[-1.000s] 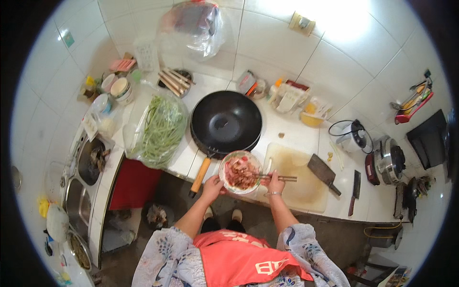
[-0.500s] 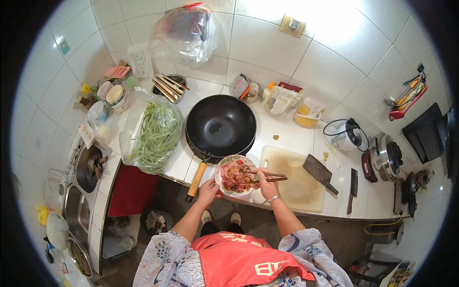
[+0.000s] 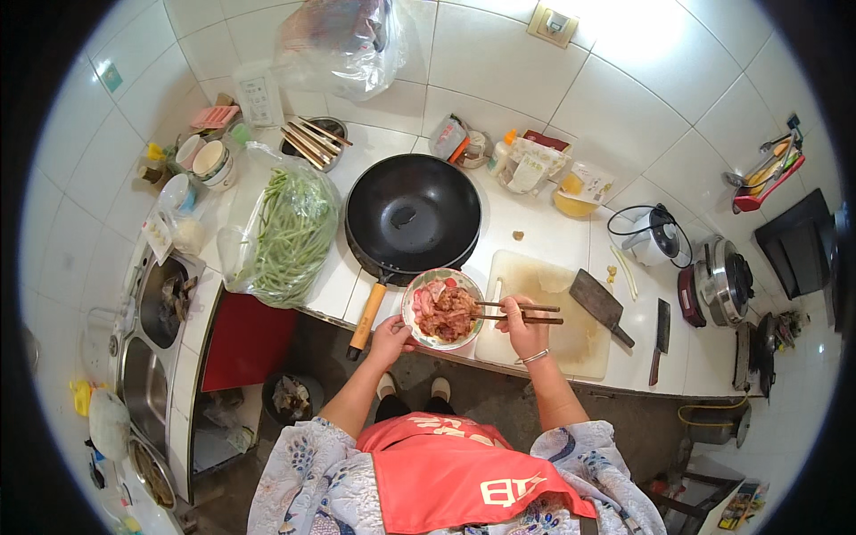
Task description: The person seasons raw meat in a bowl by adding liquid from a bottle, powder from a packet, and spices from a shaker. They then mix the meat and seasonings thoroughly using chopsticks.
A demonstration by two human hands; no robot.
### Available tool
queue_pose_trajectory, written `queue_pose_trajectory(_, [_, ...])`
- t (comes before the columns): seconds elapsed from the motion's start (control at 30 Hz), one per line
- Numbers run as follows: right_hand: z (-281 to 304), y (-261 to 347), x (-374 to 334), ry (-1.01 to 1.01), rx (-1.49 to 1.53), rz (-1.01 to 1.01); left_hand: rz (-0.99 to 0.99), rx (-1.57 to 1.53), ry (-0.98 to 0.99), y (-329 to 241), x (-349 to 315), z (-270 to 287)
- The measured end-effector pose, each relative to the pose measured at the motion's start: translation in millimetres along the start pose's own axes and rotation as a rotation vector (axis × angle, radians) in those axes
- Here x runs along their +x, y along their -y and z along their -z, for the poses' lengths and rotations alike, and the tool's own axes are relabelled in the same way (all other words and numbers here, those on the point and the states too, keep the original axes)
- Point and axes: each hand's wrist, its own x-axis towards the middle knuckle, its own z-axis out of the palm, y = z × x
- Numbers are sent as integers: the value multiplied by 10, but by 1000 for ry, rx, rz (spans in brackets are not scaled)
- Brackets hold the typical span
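Observation:
My left hand (image 3: 390,339) grips the rim of a patterned bowl (image 3: 421,328) filled with raw sliced meat (image 3: 444,310), held just in front of the counter edge. My right hand (image 3: 526,328) holds a pair of wooden chopsticks (image 3: 515,312) whose tips reach into the meat. Directly behind the bowl sits a black wok (image 3: 412,216) with a wooden handle (image 3: 366,316), empty apart from a small pool of oil.
A pale cutting board (image 3: 544,308) carries a cleaver (image 3: 599,305); a knife (image 3: 660,339) lies right of it. A plastic bag of green beans (image 3: 290,234) lies left of the wok. Jars, packets and a chopstick holder line the tiled wall; a sink (image 3: 152,357) is far left, cookers (image 3: 722,281) right.
The chopsticks have gone from beside the bowl into the meat. The bowl stays held in front of the wok, and my view has shifted slightly.

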Motion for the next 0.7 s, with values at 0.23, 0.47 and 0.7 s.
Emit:
queue_pose_trajectory(0.23, [-185, -641, 31, -139, 125, -250, -43, 4, 9, -57, -39, -74])
queue_pose_trajectory(0.47, [-374, -301, -8, -88, 330, -123, -1, 3, 59, -89, -56, -25])
queue_pose_trajectory(0.7, [-482, -951, 219, 53, 59, -56, -31, -21, 64, -116, -54, -69])
